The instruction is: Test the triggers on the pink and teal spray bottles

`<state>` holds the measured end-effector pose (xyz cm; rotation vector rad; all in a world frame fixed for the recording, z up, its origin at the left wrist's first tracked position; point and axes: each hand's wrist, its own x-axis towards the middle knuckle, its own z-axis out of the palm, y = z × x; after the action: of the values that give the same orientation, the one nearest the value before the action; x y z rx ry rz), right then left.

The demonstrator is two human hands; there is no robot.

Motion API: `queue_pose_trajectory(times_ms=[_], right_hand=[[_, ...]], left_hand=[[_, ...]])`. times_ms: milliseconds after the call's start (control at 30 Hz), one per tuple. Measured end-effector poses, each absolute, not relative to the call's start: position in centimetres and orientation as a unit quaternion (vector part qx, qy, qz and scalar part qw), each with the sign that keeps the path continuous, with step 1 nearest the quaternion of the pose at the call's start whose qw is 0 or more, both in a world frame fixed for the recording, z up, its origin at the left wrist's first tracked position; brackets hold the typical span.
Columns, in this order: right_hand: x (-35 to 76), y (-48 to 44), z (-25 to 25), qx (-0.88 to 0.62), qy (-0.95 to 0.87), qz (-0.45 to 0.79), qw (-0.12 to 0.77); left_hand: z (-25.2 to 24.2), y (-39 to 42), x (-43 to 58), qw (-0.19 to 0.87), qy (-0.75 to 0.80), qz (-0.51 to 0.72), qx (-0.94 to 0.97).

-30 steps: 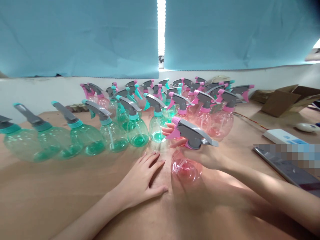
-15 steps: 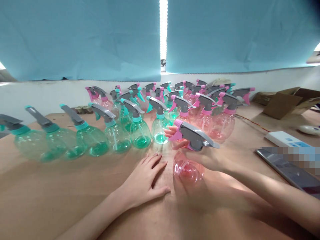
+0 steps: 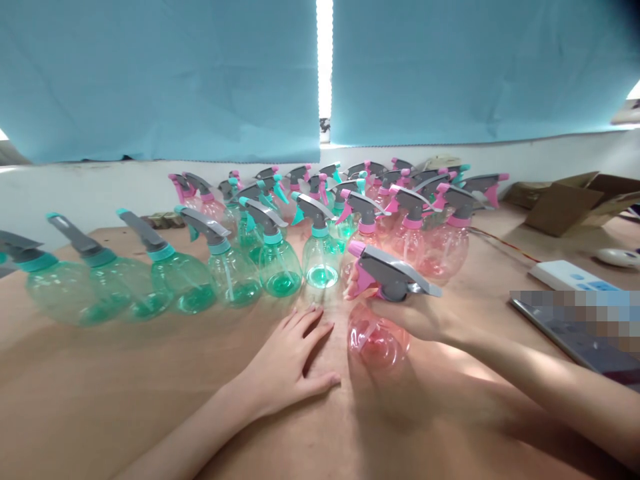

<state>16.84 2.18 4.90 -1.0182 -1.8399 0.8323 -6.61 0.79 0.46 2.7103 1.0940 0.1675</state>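
A pink spray bottle with a grey and pink trigger head is upright in front of me. My right hand is closed around its neck, just under the spray head, and its fingertips show beside the pink trigger. The head hides part of that hand. To the left of this bottle, my left hand lies flat on the wooden table, fingers spread, with nothing in it. Nearest beyond its fingertips stand a green spray bottle and another green spray bottle.
Several green bottles line the left side. Pink bottles stand behind my right hand, with more bottles in rows at the back. At right are a phone, a white power strip, a white mouse and an open cardboard box.
The fingers of my right hand have curled in around the pink spray bottle's neck; before, they stretched out past it. The bottle and my left hand stay nearly in place.
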Motion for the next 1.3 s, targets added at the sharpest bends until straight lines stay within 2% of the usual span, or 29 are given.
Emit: queue_pose_trajectory(times_ms=[167, 433, 1067, 1300], right_hand=[[17.0, 2.4, 5.3, -0.349, -0.739, 0.404, 0.411], [17.0, 2.4, 5.6, -0.293, -0.757, 0.411, 0.414], [16.8, 2.0, 6.7, -0.379, -0.766, 0.364, 0.371], [16.3, 1.7, 7.2, -0.381, -0.766, 0.321, 0.405]], left_hand=[[0.3, 0.9, -6.6, 0.100, 0.371, 0.062, 0.921], [0.3, 0.8, -6.6, 0.095, 0.374, 0.055, 0.921], [0.6, 0.8, -6.5, 0.104, 0.376, 0.057, 0.919], [0.7, 0.8, -6.5, 0.098, 0.376, 0.058, 0.920]])
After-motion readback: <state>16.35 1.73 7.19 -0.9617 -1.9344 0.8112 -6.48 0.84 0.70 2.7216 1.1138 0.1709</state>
